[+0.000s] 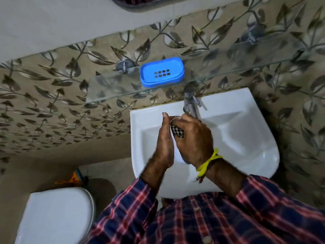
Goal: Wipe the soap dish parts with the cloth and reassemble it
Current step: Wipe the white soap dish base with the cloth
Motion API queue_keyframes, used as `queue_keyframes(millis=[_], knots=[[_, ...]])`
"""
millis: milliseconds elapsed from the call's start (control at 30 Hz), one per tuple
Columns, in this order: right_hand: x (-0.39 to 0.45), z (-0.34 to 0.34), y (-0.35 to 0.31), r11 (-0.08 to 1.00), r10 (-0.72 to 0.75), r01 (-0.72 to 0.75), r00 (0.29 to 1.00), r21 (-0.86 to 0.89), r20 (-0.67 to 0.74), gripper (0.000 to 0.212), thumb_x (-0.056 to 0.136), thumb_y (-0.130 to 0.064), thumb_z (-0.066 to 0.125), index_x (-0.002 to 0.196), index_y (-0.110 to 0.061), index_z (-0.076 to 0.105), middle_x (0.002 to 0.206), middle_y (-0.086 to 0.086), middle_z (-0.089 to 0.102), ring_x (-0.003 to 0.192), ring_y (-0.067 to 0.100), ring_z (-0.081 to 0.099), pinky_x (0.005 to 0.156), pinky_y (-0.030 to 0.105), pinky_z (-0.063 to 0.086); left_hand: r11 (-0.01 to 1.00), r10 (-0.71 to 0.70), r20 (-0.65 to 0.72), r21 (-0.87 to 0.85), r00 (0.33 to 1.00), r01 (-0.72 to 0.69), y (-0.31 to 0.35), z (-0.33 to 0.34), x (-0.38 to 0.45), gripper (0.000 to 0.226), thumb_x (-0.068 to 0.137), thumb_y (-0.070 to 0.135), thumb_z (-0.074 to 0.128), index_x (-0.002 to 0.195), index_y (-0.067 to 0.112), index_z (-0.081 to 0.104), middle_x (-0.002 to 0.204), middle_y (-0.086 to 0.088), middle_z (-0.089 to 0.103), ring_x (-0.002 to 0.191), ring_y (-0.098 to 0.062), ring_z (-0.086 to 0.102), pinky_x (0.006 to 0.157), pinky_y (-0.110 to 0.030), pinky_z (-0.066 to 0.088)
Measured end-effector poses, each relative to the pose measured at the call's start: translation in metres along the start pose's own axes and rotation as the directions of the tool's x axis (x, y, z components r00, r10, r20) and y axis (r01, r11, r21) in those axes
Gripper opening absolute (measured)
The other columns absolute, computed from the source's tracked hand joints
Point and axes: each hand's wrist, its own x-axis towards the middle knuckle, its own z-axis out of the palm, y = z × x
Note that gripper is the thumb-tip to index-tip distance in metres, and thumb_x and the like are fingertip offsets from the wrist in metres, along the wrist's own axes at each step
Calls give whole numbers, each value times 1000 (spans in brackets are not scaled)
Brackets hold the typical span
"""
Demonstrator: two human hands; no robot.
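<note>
Wiping step under way, judging by the pose: a white soap dish part [177, 155] held on edge over the white sink [246, 138], between the two hands. Left hand [164, 141] on its left side, fingers straight and close together, flat against the outer wall, thumb hidden; a support more than a pinch. Right hand [195, 138] on the right side, fingers [184, 120] curled down and closed over a black-and-white checked cloth [177, 131], pressing it into the hollow of the white part. Only a small patch of cloth visible between the hands; the rest covered by the palm. A yellow thread [209, 162] tied at the right wrist.

Far and a little left of the hands, on the glass shelf [114, 88] against the leaf-patterned wall: the blue soap dish tray [161, 72], slotted in the middle, lying flat and well apart from the hands. Whether wiped already, impossible to say. Chrome tap [190, 101] just beyond the fingertips, near but apparently not touching; no water seen running.

Next move, as a judgement: carry the cloth round the rest of the white part's inner wall and rim, turning the part in the left hand to expose unwiped areas. After that, a reach up to the shelf for the blue tray, then the two pieces seated one in the other. Care needed near the tap and with the part held on edge above the basin, since a slip would drop it in.
</note>
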Motion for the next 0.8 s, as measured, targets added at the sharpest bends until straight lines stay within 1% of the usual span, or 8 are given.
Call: queue_keyframes(millis=[67,133,300,400,467,567,733,800], knots=[[-3,0,6,987,-106,87,984,139,140,13,81,-18,64,88,-17,75,97,-1,70,88,24,67,72,29,54,999,10,-37,-32,999,-11,16,-5,-2,58,101,59,30,82,13,61,73,-4,68,77,-18,67,75,-26,55],[-4,-5,13,977,-203,177,948,122,247,10,79,-18,64,83,-17,73,88,0,67,83,28,64,66,38,54,997,-35,-30,-75,999,32,17,-11,0,64,98,65,32,84,13,67,73,-7,72,75,-22,69,77,-30,55],[12,-9,12,984,-176,168,973,64,149,21,75,-9,68,92,-19,75,83,2,66,78,23,61,65,33,52,989,-98,-32,-112,995,94,7,-4,-6,59,101,56,35,89,10,71,90,-13,73,91,-25,69,91,-35,48],[2,-10,11,942,-333,332,907,48,259,14,69,-8,64,76,-17,72,76,1,63,72,23,57,59,28,44,994,-84,-30,-72,996,82,23,-9,-5,61,98,62,37,90,11,70,77,-11,73,78,-25,70,76,-31,56],[-2,-12,15,937,-309,342,902,-63,302,16,65,-11,61,72,-21,70,73,-2,62,69,26,59,55,26,38,997,-74,-44,-10,996,73,24,-10,-2,63,96,66,37,88,15,73,73,-8,73,73,-23,70,72,-31,56],[7,-12,13,974,-186,208,960,-91,209,14,67,-14,61,74,-20,72,75,0,67,70,29,63,55,29,45,994,-76,-70,69,995,81,19,-7,1,66,95,68,37,82,17,76,78,-8,75,78,-23,72,78,-33,54],[-3,-19,12,892,-361,442,822,-93,441,22,59,-2,62,64,-24,65,67,-4,61,62,28,56,48,29,41,997,-61,-61,50,996,64,34,-3,6,53,91,65,49,93,15,66,80,-12,65,74,-25,65,73,-32,53],[-2,-21,19,915,-288,379,854,-138,434,27,53,-1,69,65,-25,69,66,-5,64,63,28,58,48,28,40,993,-63,-49,101,997,68,26,-1,8,52,94,63,47,95,14,64,78,-12,67,71,-25,69,71,-30,56]])
